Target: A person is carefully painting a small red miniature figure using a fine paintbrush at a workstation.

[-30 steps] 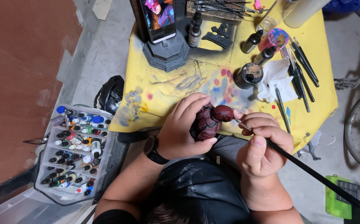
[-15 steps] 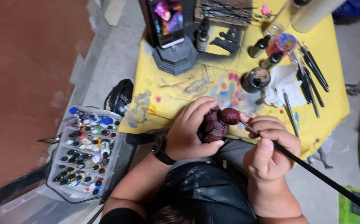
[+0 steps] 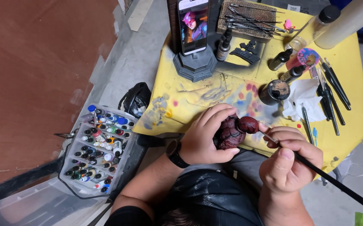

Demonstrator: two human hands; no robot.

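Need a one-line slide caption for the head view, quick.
Left hand grips a dark red figurine while right hand touches a paintbrush to it.

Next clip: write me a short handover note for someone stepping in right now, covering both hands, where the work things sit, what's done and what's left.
Left hand: wrapped around the dark red figure bust, held above the near edge of the yellow table.
Right hand: gripping a long black paintbrush, tip at the bust's head.
Things: open dark paint pot and crumpled white tissue just beyond the hands; spare brushes at right; phone on stand showing a reference picture; tray of paint bottles on the left.
Done: bust looks coated red.
Left: cannot tell how much detail work remains.
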